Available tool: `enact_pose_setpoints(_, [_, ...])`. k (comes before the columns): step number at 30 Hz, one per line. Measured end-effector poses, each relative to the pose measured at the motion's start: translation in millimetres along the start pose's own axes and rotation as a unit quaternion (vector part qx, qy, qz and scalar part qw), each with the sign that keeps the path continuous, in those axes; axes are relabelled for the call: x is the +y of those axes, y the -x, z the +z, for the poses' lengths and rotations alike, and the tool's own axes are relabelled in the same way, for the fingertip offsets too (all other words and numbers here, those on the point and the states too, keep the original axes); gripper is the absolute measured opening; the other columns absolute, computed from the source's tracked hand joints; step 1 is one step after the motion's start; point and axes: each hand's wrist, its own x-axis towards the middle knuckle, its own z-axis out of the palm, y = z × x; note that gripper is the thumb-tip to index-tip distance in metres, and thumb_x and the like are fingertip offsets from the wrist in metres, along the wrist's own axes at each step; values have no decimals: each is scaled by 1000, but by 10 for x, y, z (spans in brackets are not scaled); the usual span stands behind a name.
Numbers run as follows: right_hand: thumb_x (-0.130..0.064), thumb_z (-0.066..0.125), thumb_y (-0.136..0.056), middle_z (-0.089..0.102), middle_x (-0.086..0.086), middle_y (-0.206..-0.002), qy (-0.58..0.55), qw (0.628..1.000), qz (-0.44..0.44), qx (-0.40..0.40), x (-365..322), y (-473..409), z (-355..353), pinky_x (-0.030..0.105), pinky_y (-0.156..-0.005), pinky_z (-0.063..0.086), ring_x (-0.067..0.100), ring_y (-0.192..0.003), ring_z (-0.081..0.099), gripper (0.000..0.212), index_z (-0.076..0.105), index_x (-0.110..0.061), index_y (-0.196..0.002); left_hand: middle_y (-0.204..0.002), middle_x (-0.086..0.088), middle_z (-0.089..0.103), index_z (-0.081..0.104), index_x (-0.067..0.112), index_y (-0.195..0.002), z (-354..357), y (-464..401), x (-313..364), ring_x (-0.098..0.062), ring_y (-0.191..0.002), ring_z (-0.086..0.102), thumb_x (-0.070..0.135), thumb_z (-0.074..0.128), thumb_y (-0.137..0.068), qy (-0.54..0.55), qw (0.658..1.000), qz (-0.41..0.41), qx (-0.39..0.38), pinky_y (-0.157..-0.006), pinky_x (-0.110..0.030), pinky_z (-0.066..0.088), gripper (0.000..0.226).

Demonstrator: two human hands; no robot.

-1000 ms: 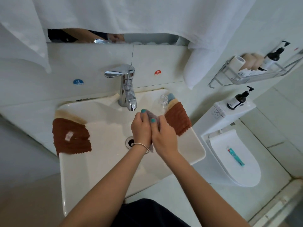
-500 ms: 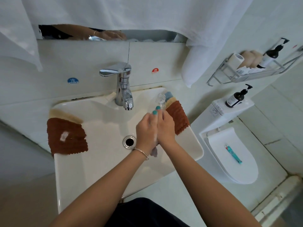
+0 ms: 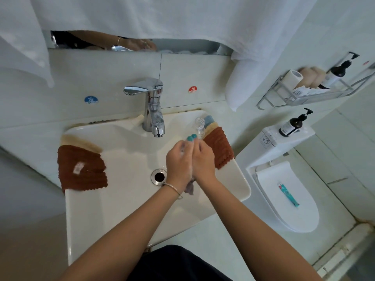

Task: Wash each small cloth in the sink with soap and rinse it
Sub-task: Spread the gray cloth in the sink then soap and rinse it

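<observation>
Over the white sink (image 3: 241, 191), my left hand (image 3: 178, 163) and my right hand (image 3: 204, 161) are pressed together, right of the drain (image 3: 159, 177). They grip a small wet grey cloth (image 3: 189, 188) between them. Only its lower end shows, hanging below my wrists. Some foam sits on my left fingers. The chrome faucet (image 3: 153, 110) stands behind my hands, and I see no water running. A brown cloth (image 3: 81, 169) lies over a beige cloth (image 3: 81, 141) on the left rim. Another brown cloth (image 3: 220, 149), with beige and blue cloths behind it, lies on the right rim.
A small clear bottle (image 3: 199, 126) stands on the rim just behind my fingertips. To the right is a toilet (image 3: 284, 195) with a teal tube (image 3: 288, 194) on its lid and a dark pump bottle (image 3: 292, 124) on the tank. A wire shelf (image 3: 308, 98) hangs on the wall.
My joined hands have moved from under the spout to the right, toward the right rim. More of the grey cloth now hangs out below them.
</observation>
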Motion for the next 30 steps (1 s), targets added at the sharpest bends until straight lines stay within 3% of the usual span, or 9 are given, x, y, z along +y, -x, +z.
enact_pose_setpoints(3, [-33, 46, -101, 45, -7, -55, 25, 998, -58, -30, -30, 102, 6, 38, -56, 38, 11, -53, 42, 38, 39, -26, -64, -58, 0, 51, 48, 15, -62, -38, -102, 30, -11, -56, 43, 27, 50, -100, 3, 999, -32, 29, -60, -30, 39, 40])
enact_pose_setpoints(8, [-30, 46, -101, 48, -5, -59, 25, 1000, 8, -4, 20, -8, -3, 36, -59, 36, 14, -56, 46, 36, 44, -21, -65, -58, 6, 53, 51, 20, -64, 17, 6, 7, 1, -51, 47, 24, 50, -100, -1, 1000, -23, -12, -58, -23, 40, 36])
enact_pose_setpoints(11, [-34, 44, -101, 48, -3, -59, 72, 996, -47, -36, -3, 139, 6, 40, -58, 38, 19, -59, 48, 37, 37, -24, -66, -55, 5, 50, 46, 17, -61, -50, -77, -2, -8, -54, 42, 27, 50, -100, -12, 999, -41, 15, -57, -28, 37, 41])
enact_pose_setpoints(15, [-23, 43, -101, 46, -5, -60, 56, 998, 1, -10, 45, -5, -33, 37, -60, 34, 11, -56, 42, 39, 38, -24, -63, -61, 4, 55, 53, 17, -66, 0, 27, 44, -8, -59, 50, 19, 53, -98, -6, 999, -23, -23, -58, -25, 42, 32])
enact_pose_setpoints(18, [-38, 41, -100, 45, -4, -55, 91, 992, -76, -35, 12, 159, 1, 39, -55, 34, 17, -53, 46, 37, 37, -22, -66, -57, 5, 51, 49, 19, -63, -67, -73, 33, -8, -55, 45, 24, 50, -100, -3, 999, -37, 13, -55, -23, 39, 38])
enact_pose_setpoints(20, [-43, 36, -98, 50, -2, -60, 110, 992, -42, -40, 29, 71, -2, 38, -56, 37, 22, -61, 52, 37, 40, -23, -68, -57, 5, 52, 50, 18, -65, -58, -22, 27, -8, -53, 48, 21, 48, -100, 0, 999, -38, 9, -51, -19, 40, 36])
enact_pose_setpoints(22, [-35, 39, -101, 49, -5, -63, 100, 995, 1, -27, 50, -20, -3, 36, -60, 35, 20, -63, 51, 35, 42, -23, -68, -64, 1, 58, 55, 17, -69, -22, 23, 13, -10, -59, 54, 17, 49, -100, -7, 999, -29, -13, -56, -20, 44, 32])
enact_pose_setpoints(26, [-43, 37, -100, 52, -4, -64, 138, 985, -61, -81, 86, 144, 55, 39, -61, 41, 26, -67, 56, 33, 39, -26, -71, -57, 2, 50, 46, 18, -60, -108, -60, -99, -15, -58, 43, 24, 49, -100, -27, 998, -60, 26, -59, -29, 39, 41])
enact_pose_setpoints(30, [-24, 42, -101, 54, -1, -79, 202, 978, -40, -38, 169, 0, 49, 33, -62, 38, 26, -77, 60, 18, 47, -18, -84, -64, -2, 57, 55, 11, -69, -27, 48, -60, -14, -62, 51, 22, 48, -101, -27, 998, -47, -22, -61, -28, 42, 34])
